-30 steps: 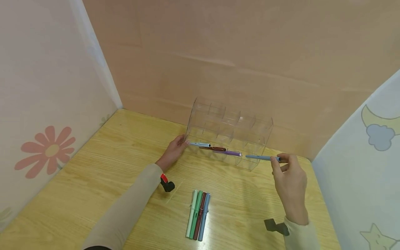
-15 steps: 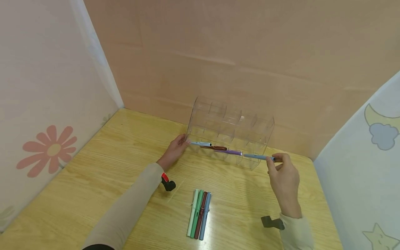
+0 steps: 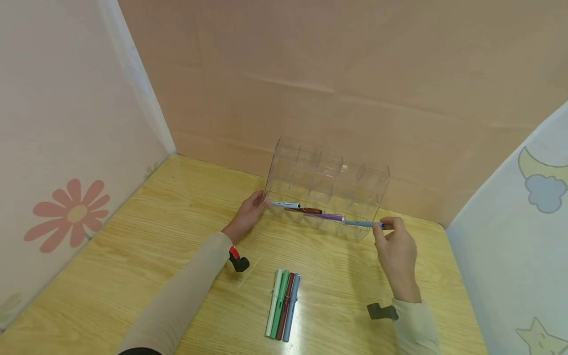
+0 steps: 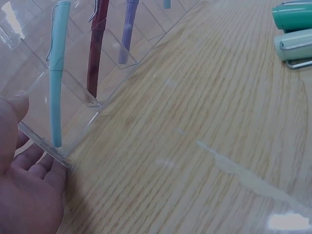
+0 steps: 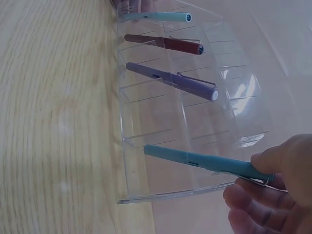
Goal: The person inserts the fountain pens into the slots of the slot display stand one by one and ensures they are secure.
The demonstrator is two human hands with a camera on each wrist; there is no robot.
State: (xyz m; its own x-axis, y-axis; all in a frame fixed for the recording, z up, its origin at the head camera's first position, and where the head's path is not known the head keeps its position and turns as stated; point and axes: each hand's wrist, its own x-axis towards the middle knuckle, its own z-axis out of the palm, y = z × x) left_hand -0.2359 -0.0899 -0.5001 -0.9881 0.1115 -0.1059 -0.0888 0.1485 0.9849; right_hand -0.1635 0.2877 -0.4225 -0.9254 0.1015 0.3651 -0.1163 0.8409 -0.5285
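Note:
A clear acrylic pen organizer (image 3: 328,170) with rows of compartments stands tilted back on the table. My left hand (image 3: 248,214) grips its left end, thumb on the inner side and fingers outside the clear wall in the left wrist view. Between thumb and fingers, my right hand (image 3: 397,249) pinches a blue pen (image 5: 209,163) by its capped end. That pen's other end lies within the rightmost front compartment. Along the front row rest a light blue pen (image 3: 285,204), a dark red-brown pen (image 5: 165,44) and a purple pen (image 5: 170,80), each in its own compartment.
Several pens lie side by side on the wooden table (image 3: 213,192) nearer me: pale green (image 3: 274,301), green (image 3: 280,303), dark red (image 3: 286,305) and blue (image 3: 292,308). A tan backdrop (image 3: 310,74) rises behind the organizer, with patterned panels at both sides.
My right hand has moved left, carrying the blue pen from beside the organizer's right end into the rightmost front compartment. The left hand keeps its grip on the organizer.

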